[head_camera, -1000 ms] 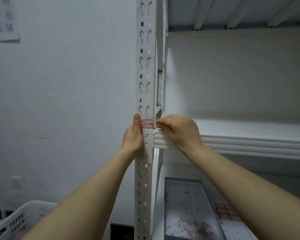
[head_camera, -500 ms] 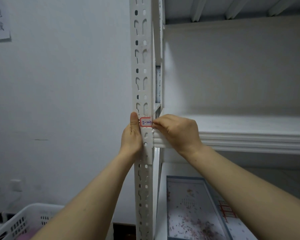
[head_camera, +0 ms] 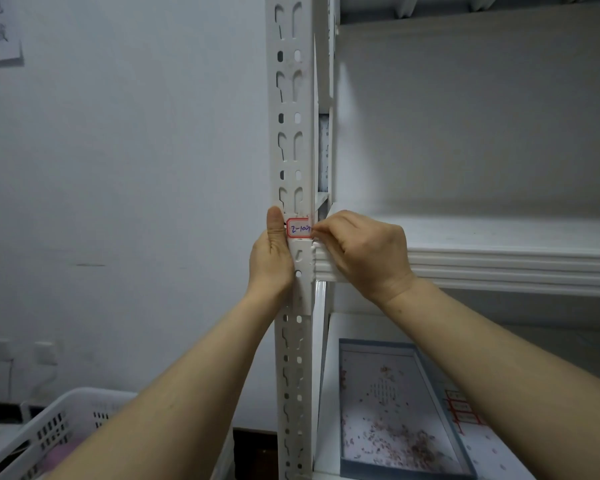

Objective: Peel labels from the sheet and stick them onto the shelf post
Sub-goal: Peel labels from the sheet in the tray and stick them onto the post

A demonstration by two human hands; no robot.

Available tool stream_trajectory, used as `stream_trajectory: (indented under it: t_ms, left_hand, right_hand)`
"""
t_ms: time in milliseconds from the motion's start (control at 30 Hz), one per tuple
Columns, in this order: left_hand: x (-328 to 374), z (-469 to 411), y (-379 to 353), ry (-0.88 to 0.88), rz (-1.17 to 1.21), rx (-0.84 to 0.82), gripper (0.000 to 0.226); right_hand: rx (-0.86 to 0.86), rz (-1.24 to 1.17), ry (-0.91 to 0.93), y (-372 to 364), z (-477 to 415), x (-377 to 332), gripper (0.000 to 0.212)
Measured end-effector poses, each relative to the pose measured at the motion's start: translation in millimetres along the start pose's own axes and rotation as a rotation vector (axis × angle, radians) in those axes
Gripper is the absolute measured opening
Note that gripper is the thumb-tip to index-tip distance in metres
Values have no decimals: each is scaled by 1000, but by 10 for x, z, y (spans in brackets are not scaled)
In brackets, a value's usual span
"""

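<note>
step: label [head_camera: 299, 229] on post [head_camera: 293, 98], just above shelf [head_camera: 499, 261] | left hand [head_camera: 270, 261]: thumb straight against label's left end, rest hidden behind post | right hand [head_camera: 364, 251]: fingers [head_camera: 329, 227] curled, pinching label's right end | advice: level it, rub left to right, wrap corner without creases

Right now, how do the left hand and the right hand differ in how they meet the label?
The left hand holds its thumb upright against the left edge of the label; the right hand pinches its right edge with curled fingers. The left hand hides its fingers behind the post; the right hand shows its whole back. Both meet the label at one height.
</note>
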State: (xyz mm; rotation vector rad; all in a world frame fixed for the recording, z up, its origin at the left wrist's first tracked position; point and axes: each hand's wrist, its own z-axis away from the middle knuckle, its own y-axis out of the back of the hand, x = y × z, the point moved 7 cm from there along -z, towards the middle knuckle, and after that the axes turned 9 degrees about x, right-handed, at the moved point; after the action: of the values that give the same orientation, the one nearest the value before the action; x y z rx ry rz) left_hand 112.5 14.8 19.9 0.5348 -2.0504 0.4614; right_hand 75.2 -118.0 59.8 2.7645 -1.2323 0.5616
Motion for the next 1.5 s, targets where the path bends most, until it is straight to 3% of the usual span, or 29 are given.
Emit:
stream_trajectory:
  t_ms: [167, 367, 900, 1200, 1500]
  left_hand:
    - [15, 2, 11, -13, -30, -15, 65]
    - [22, 19, 7, 6, -15, -30, 64]
    - [46, 38, 18, -3, 4, -17, 62]
    - [20, 16, 4, -9, -19, -28, 61]
    - [8, 13, -9, 8, -19, -27, 63]
  right_hand:
    - [-19, -45, -90, -23, -16, 62, 25]
    - [0, -148, -54, 25, 19, 78, 24]
    - [-135, 120, 80, -63, -6, -88, 24]
    - [-105, 195, 93, -38, -43, -115, 11]
    - [-88, 174, 73, -58, -63, -98, 15]
